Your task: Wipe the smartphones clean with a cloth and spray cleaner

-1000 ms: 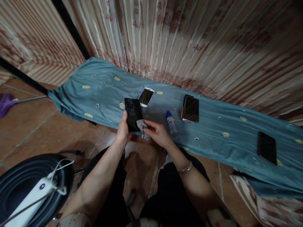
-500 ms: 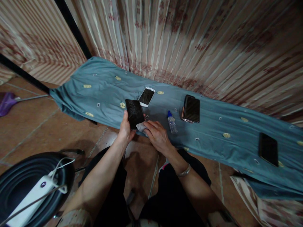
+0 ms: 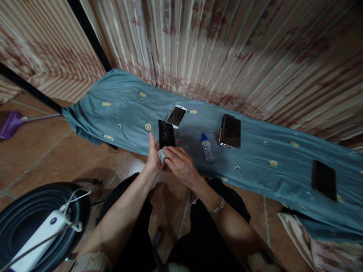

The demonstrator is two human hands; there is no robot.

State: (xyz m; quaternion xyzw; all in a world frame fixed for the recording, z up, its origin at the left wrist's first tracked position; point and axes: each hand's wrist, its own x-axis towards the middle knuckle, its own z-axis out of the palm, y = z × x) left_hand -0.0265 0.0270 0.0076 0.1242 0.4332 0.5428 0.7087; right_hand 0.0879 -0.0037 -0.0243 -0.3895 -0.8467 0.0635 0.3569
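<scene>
Now we grip the cracked black phone (image 3: pixel 166 134) in our left hand (image 3: pixel 154 158), tilted above the blue cloth's (image 3: pixel 255 151) near edge | our right hand (image 3: pixel 178 166) pinches a grey wipe (image 3: pixel 162 155) against its lower end | beside: white phone (image 3: pixel 176 116), spray bottle (image 3: pixel 207 148), dark cased phone (image 3: pixel 230 131), another black phone (image 3: pixel 324 180) far right.

Dim, soft light (edges warped)
</scene>
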